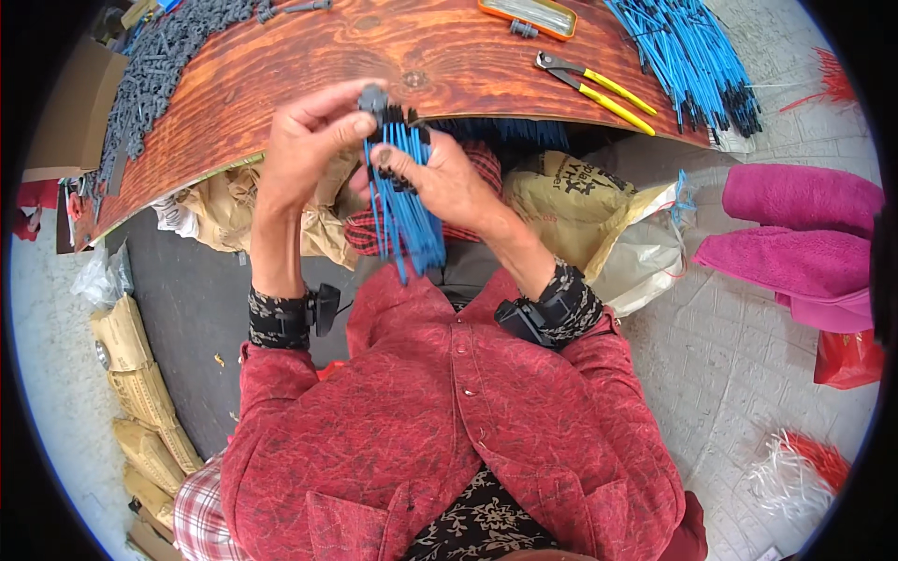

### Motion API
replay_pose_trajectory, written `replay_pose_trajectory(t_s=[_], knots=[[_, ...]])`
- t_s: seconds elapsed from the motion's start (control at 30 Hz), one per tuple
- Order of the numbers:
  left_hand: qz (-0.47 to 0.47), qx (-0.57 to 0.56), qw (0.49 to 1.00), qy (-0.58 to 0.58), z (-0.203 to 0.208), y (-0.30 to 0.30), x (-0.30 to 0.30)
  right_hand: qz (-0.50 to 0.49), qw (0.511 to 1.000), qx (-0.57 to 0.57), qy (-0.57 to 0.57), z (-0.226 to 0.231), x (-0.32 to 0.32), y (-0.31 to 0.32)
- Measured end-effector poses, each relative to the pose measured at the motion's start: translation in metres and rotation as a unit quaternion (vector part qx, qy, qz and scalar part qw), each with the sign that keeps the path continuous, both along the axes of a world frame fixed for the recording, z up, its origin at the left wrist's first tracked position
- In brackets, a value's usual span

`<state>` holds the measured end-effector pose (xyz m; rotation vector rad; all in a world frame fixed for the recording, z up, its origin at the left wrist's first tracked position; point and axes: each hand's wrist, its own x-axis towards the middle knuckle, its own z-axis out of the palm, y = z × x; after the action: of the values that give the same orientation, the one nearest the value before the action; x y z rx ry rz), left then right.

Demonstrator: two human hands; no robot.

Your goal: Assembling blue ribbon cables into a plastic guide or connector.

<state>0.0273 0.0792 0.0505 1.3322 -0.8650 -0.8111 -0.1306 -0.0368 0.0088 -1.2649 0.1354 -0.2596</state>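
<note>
My right hand (449,178) is closed round a bundle of thin blue rods (407,229) with black ends. The rods hang down over my lap, their lower ends slightly blurred. At the top of the bundle, my left hand (323,131) pinches a small grey plastic fitting (373,99) between thumb and fingers. That fitting is close against the black ends; whether a rod sits in it I cannot tell. Both hands are raised at the near edge of the wood-patterned table (327,70).
Grey plastic fittings (173,65) are heaped at the table's left. Yellow-handled pincers (599,91), an orange-rimmed tin (531,15) and a pile of blue rods (687,61) lie rightward. Sacks (571,192) stand below the edge; magenta cloths (795,234) are at far right.
</note>
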Motion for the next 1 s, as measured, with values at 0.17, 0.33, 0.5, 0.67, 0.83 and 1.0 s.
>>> replay_pose_trajectory(t_s=[0.17,0.33,0.5,0.67,0.83,1.0], knots=[[0.003,-0.005,0.999,0.052,-0.041,0.028,-0.001,0.053,0.995,0.076,0.034,-0.037,0.002,0.021],[-0.026,0.002,0.998,0.051,-0.034,0.03,0.001,0.105,0.993,0.044,0.017,-0.035,0.001,0.007],[-0.005,-0.003,0.998,0.056,-0.044,0.034,0.003,0.141,0.989,0.002,0.048,-0.034,0.007,0.001],[-0.013,0.025,0.999,0.037,-0.039,0.028,0.004,0.097,0.988,-0.083,0.083,-0.02,0.002,0.003],[-0.014,0.043,0.999,0.02,-0.035,0.022,0.001,0.069,0.988,-0.112,0.077,-0.019,0.0,0.003],[-0.023,0.026,0.999,0.018,-0.043,0.024,0.004,0.086,0.981,-0.151,0.082,-0.031,0.001,-0.003]])
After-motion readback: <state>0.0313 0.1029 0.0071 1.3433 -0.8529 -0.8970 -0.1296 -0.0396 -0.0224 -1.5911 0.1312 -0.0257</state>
